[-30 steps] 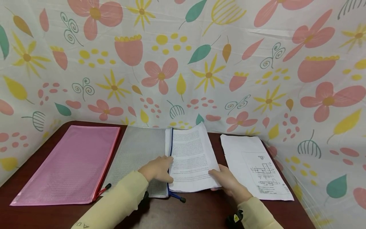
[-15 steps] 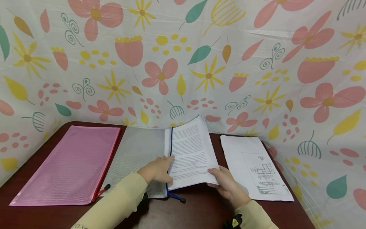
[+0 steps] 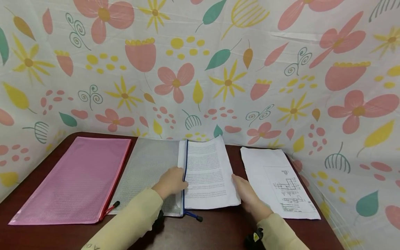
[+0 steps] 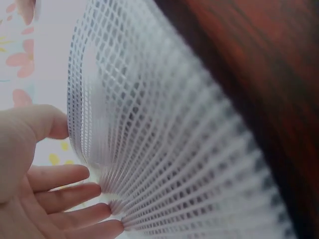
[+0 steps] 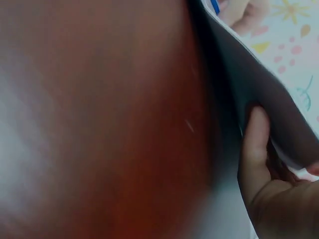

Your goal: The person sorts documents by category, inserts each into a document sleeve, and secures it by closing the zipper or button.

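Right grip (image 3: 249, 197) on papers (image 3: 206, 173), now lower

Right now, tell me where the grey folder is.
In the head view, the grey folder lies left of centre on the table, right of the pink folder, the printed pages and left hand at its right edge.

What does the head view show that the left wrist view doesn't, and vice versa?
Head only: the pink mesh pouch, the diagram sheet, the lines of text on the printed pages, the blue zip cord and both tan sleeves.

Left wrist only: the palm side of the left hand, four fingers side by side with their tips at the mesh, and the mesh cells close up, bowed.

Both: the left hand, the grey mesh pouch, the dark red table and the floral curtain.
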`<action>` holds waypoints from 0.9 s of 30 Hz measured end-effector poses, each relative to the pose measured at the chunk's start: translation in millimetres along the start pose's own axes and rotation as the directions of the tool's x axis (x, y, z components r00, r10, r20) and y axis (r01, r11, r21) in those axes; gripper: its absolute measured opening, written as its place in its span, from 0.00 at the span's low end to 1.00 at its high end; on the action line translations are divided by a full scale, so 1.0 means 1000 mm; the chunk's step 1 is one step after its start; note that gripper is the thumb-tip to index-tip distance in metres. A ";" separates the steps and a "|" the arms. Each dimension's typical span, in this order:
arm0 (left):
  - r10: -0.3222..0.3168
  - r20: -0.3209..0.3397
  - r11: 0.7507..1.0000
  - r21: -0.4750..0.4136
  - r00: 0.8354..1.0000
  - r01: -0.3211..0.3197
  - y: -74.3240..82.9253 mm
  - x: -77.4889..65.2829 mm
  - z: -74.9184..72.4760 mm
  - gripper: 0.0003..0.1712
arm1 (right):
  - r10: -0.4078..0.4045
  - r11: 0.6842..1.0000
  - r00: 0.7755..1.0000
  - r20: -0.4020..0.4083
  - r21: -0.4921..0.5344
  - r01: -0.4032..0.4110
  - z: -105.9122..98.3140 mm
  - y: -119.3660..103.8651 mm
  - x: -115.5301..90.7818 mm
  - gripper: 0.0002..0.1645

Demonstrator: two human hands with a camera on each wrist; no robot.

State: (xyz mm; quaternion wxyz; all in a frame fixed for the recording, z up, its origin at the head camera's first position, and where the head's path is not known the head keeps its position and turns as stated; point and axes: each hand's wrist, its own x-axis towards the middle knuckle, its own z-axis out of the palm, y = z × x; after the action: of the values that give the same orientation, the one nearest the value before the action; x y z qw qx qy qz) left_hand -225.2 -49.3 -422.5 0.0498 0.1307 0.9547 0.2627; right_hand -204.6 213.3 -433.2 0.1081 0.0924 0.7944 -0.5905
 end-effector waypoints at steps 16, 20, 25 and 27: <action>-0.166 -0.139 0.982 0.064 0.976 0.176 0.009 0.015 0.005 0.14 | -0.046 0.995 0.999 0.002 -0.092 0.046 -0.023 -0.018 0.026 0.25; -0.226 -0.158 0.974 -0.056 0.961 0.220 0.010 0.013 0.003 0.11 | -0.033 0.999 0.999 -0.007 -0.021 0.033 -0.024 -0.019 0.025 0.24; -0.232 -0.206 0.964 -0.176 0.951 0.198 0.006 0.008 0.002 0.13 | -0.031 0.995 0.999 -0.022 0.091 0.033 -0.024 -0.017 0.021 0.25; -0.224 -0.222 0.961 -0.216 0.949 0.176 0.003 0.006 0.002 0.15 | -0.037 0.991 0.999 -0.026 0.125 0.040 -0.023 -0.017 0.019 0.25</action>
State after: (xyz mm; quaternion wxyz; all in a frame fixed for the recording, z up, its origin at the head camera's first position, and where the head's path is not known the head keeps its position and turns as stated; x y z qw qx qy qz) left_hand -229.8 -44.0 -423.0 -0.0293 -0.0059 0.9318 0.3617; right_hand -229.0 230.8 -416.9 0.0813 0.0904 0.7587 -0.6400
